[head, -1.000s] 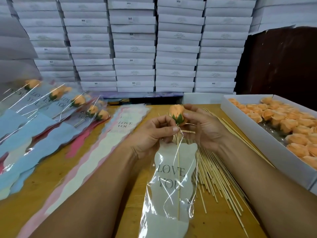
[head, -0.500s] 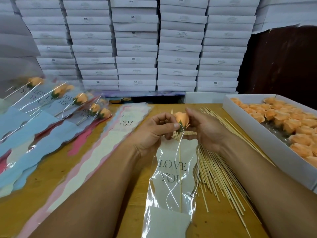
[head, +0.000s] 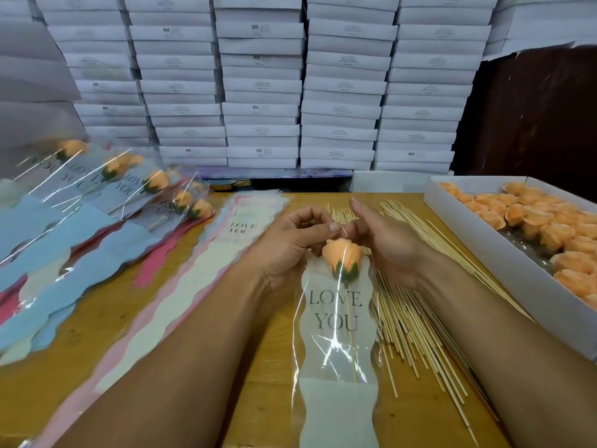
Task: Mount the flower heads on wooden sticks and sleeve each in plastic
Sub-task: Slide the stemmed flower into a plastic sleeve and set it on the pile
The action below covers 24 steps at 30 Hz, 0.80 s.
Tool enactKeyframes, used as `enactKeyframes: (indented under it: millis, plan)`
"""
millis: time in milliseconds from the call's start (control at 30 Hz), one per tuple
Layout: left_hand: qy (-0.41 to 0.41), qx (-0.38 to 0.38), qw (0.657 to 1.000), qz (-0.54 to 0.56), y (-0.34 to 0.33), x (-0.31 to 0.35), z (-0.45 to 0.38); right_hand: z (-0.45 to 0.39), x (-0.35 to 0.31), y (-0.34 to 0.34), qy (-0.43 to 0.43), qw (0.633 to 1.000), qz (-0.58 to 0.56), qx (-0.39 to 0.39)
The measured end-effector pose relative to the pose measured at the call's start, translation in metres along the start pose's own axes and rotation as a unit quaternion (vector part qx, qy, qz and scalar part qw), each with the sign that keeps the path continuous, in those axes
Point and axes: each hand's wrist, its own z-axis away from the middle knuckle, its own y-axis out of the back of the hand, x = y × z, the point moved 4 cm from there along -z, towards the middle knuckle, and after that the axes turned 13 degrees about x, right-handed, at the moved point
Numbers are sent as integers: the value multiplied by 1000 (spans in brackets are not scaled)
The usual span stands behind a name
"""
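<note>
Head camera looks forward and down, close over the table (head: 258, 367).

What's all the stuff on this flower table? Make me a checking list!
Surface: wooden table, yellowish top.
Job's things: orange flower head on a stick, inside a clear LOVE YOU sleeve; loose wooden sticks; white tray of orange flower heads; finished sleeved flowers at left; empty sleeves.
Clutter: nothing seen.
Grippers: left hand and right hand pinch the sleeve's top.
Cables: nothing seen.
Surroundings: stacked white boxes behind.
</note>
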Motion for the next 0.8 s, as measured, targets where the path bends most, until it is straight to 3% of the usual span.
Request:
enactKeyframes:
  millis: [267, 367, 500, 633, 800]
  plan:
    - [-11, 19, 1000, -7, 7, 3, -1, 2, 0, -3, -2, 1000, 4, -23]
    - [7, 47, 998, 42, 21, 9, -6, 2, -3, 0, -32, 999, -34, -22]
    - [10, 113, 988, 103, 42, 13, -13, 14, -3, 5, -78, 984, 58, -151]
    - [13, 193, 971, 143, 54, 11, -15, 33, 0, -6, -87, 926, 148, -337]
    - [-2, 277, 955, 109, 66, 11, -19, 33, -1, -12, -95, 926, 126, -344]
